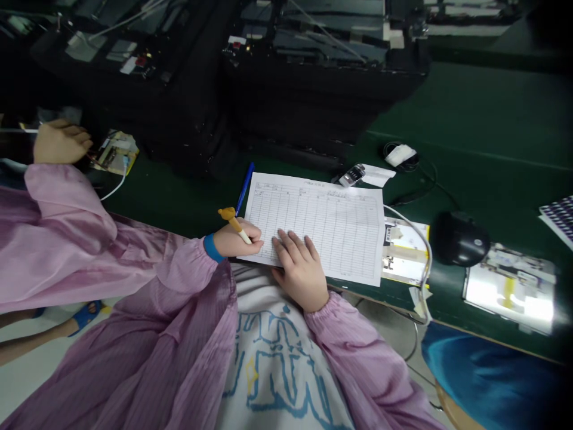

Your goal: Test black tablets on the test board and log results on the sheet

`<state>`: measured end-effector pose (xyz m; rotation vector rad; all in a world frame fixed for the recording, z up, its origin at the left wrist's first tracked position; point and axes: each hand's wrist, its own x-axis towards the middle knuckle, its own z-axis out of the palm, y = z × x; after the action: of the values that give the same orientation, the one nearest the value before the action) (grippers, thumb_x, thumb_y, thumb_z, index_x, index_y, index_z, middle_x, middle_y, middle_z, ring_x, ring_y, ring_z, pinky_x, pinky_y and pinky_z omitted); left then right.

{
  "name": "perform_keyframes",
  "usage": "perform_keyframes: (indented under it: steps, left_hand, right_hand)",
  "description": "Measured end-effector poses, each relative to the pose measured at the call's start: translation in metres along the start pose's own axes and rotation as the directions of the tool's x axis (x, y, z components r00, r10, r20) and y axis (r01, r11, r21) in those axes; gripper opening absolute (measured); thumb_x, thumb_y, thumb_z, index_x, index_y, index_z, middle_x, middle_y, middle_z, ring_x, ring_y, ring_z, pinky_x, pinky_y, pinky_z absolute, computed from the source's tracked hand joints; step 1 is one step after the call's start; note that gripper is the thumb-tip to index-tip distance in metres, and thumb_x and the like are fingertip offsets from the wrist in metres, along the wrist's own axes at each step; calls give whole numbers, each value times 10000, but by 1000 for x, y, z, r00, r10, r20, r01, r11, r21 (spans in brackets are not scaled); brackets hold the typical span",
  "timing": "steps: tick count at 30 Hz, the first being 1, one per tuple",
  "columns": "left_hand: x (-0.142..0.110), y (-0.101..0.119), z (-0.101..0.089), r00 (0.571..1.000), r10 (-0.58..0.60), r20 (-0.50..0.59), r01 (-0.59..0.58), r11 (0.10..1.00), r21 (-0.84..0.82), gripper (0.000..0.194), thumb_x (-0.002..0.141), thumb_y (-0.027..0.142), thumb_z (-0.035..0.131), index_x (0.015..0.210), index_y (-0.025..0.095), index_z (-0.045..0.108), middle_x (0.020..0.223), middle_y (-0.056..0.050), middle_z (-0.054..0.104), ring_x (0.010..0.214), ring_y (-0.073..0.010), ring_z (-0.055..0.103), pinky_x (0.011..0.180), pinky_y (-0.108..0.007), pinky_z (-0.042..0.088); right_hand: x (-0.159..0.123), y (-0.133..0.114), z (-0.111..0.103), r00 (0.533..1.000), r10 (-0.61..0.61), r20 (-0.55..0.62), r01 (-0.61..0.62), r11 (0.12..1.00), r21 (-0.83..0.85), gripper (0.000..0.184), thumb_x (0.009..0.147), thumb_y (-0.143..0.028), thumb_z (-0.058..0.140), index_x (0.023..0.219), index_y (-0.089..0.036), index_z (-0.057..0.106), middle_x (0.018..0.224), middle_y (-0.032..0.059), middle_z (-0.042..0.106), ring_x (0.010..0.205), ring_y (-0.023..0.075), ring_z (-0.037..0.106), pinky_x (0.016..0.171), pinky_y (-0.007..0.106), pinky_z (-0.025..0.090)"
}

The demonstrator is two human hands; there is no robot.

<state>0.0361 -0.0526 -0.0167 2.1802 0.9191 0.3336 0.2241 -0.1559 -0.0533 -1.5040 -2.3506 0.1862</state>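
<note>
My left hand (237,237), with a blue band at the wrist, is closed around a pen (235,224) topped by a yellow figure. The pen's tip is hidden by the fingers, over the lower left part of a printed form (344,233). This white sheet carries a grid of rows and columns, with some writing near the top. Flat on its lower edge lies my right hand (302,270), fingers spread. A blue pen (245,188) rests beside the sheet's upper left corner. At the top edge sits a small silver device with a display (352,175).
Stacks of black trays (286,113) with flat panels on top stand behind the form. Opened devices (405,251) with a white cable and a black round object (461,239) are at right. A co-worker's hand (62,141) is near a circuit board (117,152) at left.
</note>
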Motion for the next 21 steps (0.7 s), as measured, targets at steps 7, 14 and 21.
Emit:
perform_keyframes:
  steps: [7,14,21]
  left_hand:
    - [-4,0,1,999,32,-26,-34,997,-64,331,737,220,518,456,172,350,436,40,419,438,-71,362,456,-224,277]
    - [-2,6,3,1000,5,-17,-5,1000,12,283,714,210,500,470,175,361,443,38,411,444,-76,369,465,-225,287]
    - [-2,4,3,1000,11,-7,-11,1000,4,284,722,232,498,473,173,373,445,38,421,442,-75,372,460,-221,279]
  right_hand:
    - [-1,0,1,1000,1,1,-1,1000,11,559,860,-278,532,1386,-120,430,1451,134,449,1321,306,401,1113,508,264]
    - [0,0,1,1000,2,-2,-2,1000,1,550,866,-285,521,1381,-113,436,1448,136,453,1315,306,404,1108,509,269]
    - [0,0,1,1000,1,0,-1,1000,5,556,865,-285,521,1388,-117,430,1456,133,443,1322,307,397,1113,510,262]
